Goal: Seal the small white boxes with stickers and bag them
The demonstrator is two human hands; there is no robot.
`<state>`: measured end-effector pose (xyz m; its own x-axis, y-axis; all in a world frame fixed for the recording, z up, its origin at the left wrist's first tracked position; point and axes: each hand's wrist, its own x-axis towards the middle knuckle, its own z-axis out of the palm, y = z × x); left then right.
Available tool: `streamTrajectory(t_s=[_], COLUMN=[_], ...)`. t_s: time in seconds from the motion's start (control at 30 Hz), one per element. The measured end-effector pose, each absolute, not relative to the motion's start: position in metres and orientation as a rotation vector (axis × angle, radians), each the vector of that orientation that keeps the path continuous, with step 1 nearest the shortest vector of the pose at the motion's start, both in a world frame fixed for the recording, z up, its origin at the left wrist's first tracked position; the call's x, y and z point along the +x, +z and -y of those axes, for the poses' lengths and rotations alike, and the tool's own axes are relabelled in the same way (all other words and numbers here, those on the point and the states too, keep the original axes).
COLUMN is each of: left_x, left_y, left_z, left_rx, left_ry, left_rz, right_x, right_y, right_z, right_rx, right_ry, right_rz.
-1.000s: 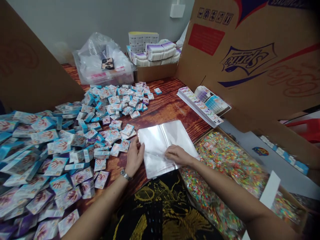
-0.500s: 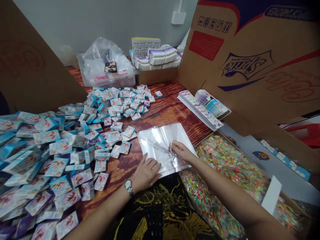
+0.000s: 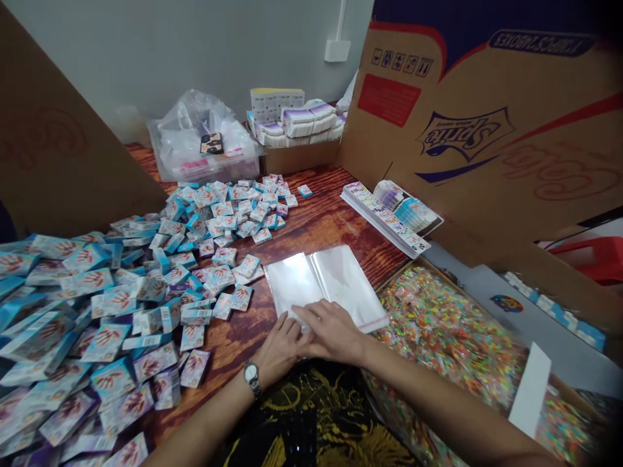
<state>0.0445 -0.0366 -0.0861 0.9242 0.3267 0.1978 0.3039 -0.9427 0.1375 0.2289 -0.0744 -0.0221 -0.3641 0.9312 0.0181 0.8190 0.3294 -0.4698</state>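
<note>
My left hand [image 3: 281, 347] and right hand [image 3: 332, 332] lie open and flat, gripping nothing, on the near edge of the clear plastic bag [image 3: 331, 282] on the tabletop [image 3: 321, 214]. Flattening is in hand; the next move calls for lifting both hands clear. Small blue boxes [image 3: 214, 220] lie beyond.

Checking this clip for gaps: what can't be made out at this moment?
Head view only:
- Lower part of the clear plastic sleeve: hidden by the left hand and right hand.
- Print on the small boxes: too small to read.
- Multicoloured packets: blurred, cut off by the lower edge.
- Contents of the clear bag: hidden by crinkled film.
</note>
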Motion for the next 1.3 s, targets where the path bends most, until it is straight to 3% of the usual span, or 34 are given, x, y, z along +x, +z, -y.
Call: streamTrajectory(t_s=[0.17,0.4,0.5,0.77,0.97,1.1,1.3], left_x=[0.043,0.042,0.043,0.041,0.04,0.04,0.037], left_y=[-0.088,-0.084,-0.085,-0.078,-0.075,-0.074,-0.072], left_z=[0.035,0.035,0.035,0.032,0.031,0.033,0.035], left_rx=[2.99,3.018,3.011,2.952,2.958,2.992,2.998], left_ry=[0.321,0.252,0.294,0.378,0.423,0.549,0.764], left_rz=[-0.452,-0.499,-0.505,-0.541,-0.444,-0.368,-0.343], right_x=[0.225,0.293,0.316,0.342,0.312,0.282,0.274], right_y=[-0.035,-0.067,-0.089,-0.091,-0.047,-0.049,-0.073], right_z=[0.085,0.108,0.123,0.134,0.117,0.095,0.073], right_rx=[-1.473,-1.676,-1.699,-1.874,-1.995,-1.753,-1.922], right_ry=[0.461,0.542,0.485,0.53,-0.005,0.223,0.347], right_rz=[2.288,0.652,0.52,0.703,1.713,2.227,2.286])
